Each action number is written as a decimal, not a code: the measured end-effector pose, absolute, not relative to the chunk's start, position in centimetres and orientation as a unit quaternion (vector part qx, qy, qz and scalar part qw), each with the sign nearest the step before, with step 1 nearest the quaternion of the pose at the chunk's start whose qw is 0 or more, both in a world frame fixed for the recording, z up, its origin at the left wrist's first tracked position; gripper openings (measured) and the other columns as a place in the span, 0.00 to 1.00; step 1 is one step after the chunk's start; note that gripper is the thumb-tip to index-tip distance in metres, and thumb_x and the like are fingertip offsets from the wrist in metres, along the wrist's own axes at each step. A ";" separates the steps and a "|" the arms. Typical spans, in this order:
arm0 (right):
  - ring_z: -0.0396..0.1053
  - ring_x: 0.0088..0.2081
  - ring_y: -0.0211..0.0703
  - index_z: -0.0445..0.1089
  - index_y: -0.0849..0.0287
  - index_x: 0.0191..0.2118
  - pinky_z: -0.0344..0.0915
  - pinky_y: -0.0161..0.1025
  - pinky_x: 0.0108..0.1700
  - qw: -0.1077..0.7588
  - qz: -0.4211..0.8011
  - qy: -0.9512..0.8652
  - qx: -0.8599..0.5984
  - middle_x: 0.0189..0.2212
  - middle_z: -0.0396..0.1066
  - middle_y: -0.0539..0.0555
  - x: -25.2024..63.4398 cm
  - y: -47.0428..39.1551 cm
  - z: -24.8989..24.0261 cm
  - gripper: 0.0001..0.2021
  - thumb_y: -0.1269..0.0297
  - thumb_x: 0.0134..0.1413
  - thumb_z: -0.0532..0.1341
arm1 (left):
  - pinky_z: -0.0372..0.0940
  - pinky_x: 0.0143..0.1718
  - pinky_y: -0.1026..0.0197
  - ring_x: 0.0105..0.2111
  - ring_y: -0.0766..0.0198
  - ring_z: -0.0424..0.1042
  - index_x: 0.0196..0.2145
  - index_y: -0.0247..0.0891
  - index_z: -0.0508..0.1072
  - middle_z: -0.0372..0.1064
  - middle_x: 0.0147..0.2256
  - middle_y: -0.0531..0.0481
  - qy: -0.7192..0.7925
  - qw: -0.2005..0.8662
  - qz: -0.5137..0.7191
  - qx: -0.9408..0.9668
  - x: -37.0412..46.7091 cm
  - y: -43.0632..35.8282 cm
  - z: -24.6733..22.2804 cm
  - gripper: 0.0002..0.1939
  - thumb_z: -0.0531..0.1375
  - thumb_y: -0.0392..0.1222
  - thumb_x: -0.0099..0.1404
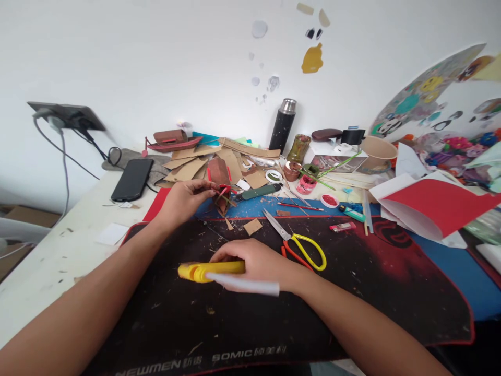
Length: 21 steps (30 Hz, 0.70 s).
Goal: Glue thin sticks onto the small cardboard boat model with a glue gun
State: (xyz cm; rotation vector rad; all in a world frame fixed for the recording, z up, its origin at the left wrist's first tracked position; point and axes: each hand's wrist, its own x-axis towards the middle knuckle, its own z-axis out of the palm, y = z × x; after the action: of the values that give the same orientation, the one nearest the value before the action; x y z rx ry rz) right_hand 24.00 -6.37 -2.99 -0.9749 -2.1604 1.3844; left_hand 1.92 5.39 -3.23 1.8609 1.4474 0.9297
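Note:
My right hand [254,261] is wrapped around a yellow hot glue gun [200,272], held low over the black mat. A whitish glue stick [246,284] sticks out of the gun toward the right. Farther up and to the left, my left hand [191,196] pinches at a small reddish-brown model piece [219,171] with pink-red strips. Just what sits between those fingertips is too small to make out. Scissors [289,237] with yellow and red handles lie open to the right. A small cardboard piece [252,226] rests between them and my left hand.
A finished-looking red-brown model boat [172,142] stands behind cardboard scraps [188,164]. A black phone [132,180] lies at left. Black flask [282,125], paint pots [306,184], a green utility knife [261,191] and red paper [442,203] crowd the back and right.

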 end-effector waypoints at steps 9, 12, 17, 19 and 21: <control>0.68 0.31 0.36 0.72 0.58 0.40 0.64 0.34 0.34 0.262 0.713 -0.566 -0.322 0.34 0.73 0.48 24.9 -6.0 -3.2 0.26 0.45 0.46 0.78 | 0.73 0.50 0.55 0.42 0.52 0.82 0.39 0.42 0.86 0.85 0.39 0.49 0.551 0.297 0.344 0.700 2.0 5.4 -3.2 0.14 0.65 0.49 0.60; 0.64 0.22 0.32 0.70 0.59 0.37 0.61 0.33 0.27 0.265 0.757 -0.519 -0.295 0.25 0.70 0.46 24.9 -5.9 -4.0 0.27 0.41 0.48 0.76 | 0.73 0.50 0.54 0.42 0.52 0.82 0.39 0.42 0.85 0.85 0.40 0.48 0.545 0.302 0.345 0.702 2.0 5.5 -3.3 0.14 0.65 0.50 0.60; 0.66 0.17 0.34 0.70 0.61 0.30 0.60 0.32 0.22 0.312 0.776 -0.477 -0.272 0.17 0.68 0.46 25.4 -5.6 -4.5 0.25 0.40 0.59 0.70 | 0.73 0.50 0.54 0.43 0.51 0.82 0.40 0.42 0.85 0.85 0.41 0.47 0.547 0.303 0.344 0.701 1.9 5.4 -3.3 0.15 0.64 0.51 0.61; 0.68 0.17 0.34 0.72 0.62 0.31 0.61 0.31 0.21 0.336 0.773 -0.461 -0.277 0.19 0.70 0.47 25.5 -5.4 -4.4 0.24 0.43 0.60 0.69 | 0.73 0.50 0.53 0.43 0.52 0.82 0.40 0.43 0.85 0.85 0.41 0.47 0.547 0.300 0.343 0.702 2.0 5.4 -3.2 0.14 0.64 0.51 0.61; 0.70 0.18 0.35 0.73 0.62 0.32 0.62 0.30 0.20 0.357 0.772 -0.444 -0.282 0.19 0.72 0.48 25.6 -5.2 -4.3 0.22 0.44 0.60 0.70 | 0.73 0.50 0.53 0.42 0.52 0.82 0.39 0.43 0.85 0.85 0.41 0.47 0.545 0.296 0.343 0.706 2.0 5.4 -3.2 0.14 0.64 0.50 0.61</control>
State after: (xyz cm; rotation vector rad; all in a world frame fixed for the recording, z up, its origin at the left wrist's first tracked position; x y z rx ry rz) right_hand 25.57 -5.23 -4.29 -0.7274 -1.1454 1.9945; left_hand 2.00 5.39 -3.21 1.8781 1.4487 0.9115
